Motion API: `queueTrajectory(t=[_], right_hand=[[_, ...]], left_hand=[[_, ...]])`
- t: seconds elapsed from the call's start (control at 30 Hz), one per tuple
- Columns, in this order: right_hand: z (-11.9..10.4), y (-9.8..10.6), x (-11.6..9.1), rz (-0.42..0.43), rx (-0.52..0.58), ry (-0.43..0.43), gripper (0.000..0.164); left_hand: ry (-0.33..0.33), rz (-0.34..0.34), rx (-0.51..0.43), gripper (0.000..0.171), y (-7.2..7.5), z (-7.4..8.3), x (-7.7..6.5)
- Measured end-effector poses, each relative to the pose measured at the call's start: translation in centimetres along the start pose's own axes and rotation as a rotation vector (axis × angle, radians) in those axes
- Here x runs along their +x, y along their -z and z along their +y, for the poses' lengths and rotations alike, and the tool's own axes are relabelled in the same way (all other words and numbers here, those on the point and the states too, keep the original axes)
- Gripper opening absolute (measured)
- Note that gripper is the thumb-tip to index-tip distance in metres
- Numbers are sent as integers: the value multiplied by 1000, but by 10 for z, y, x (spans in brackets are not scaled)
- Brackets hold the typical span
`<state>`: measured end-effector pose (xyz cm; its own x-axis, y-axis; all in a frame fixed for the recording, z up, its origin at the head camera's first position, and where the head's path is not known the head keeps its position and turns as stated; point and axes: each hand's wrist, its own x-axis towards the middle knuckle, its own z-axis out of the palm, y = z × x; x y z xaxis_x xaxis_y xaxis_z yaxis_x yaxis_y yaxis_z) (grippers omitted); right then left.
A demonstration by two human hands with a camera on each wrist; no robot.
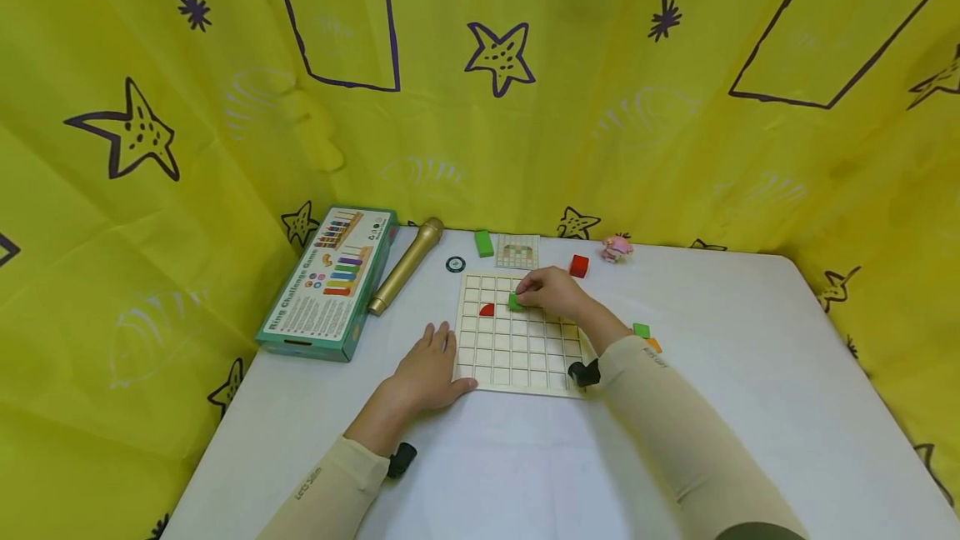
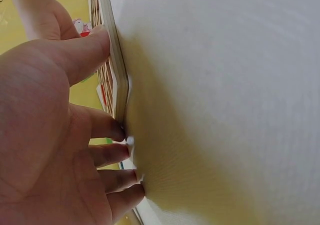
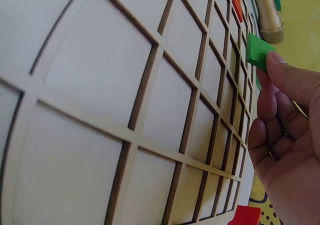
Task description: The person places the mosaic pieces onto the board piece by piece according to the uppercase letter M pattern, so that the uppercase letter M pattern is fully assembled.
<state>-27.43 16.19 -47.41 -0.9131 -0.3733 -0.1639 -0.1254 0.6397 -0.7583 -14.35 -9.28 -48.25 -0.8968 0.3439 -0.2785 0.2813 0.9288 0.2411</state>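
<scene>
In the head view my right hand (image 1: pixel 555 292) pinches a green square tile (image 1: pixel 514 302) over the upper part of a wooden grid board (image 1: pixel 498 357). Thumb and fingertips grip the green tile (image 3: pixel 256 51) by its edge in the right wrist view, close above the grid. A red quarter-round piece (image 1: pixel 487 310) sits in a cell to the left of it. My left hand (image 1: pixel 429 369) rests at the board's lower left, its fingers spread on the table and its thumb (image 2: pixel 95 45) touching the board's edge.
Behind the board lie a pattern card (image 1: pixel 517 252), a green block (image 1: pixel 483 243), a red block (image 1: pixel 579 266) and a pink figurine (image 1: pixel 617 248). Green (image 1: pixel 641 330) and orange pieces lie right. To the left are a round token (image 1: pixel 455 264), gold microphone (image 1: pixel 407 267) and game box (image 1: pixel 330 282).
</scene>
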Motion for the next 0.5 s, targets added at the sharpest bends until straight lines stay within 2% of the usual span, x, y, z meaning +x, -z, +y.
queueTrajectory(t=[0.33,0.5], right_hand=[[-4,-9,2,-29,19,-9,10],[-5,-13,5,-33,-7,1,10]], left_hand=[[2,-2,3,93,0,0,1],[2,-5,4,94,1,0,0]])
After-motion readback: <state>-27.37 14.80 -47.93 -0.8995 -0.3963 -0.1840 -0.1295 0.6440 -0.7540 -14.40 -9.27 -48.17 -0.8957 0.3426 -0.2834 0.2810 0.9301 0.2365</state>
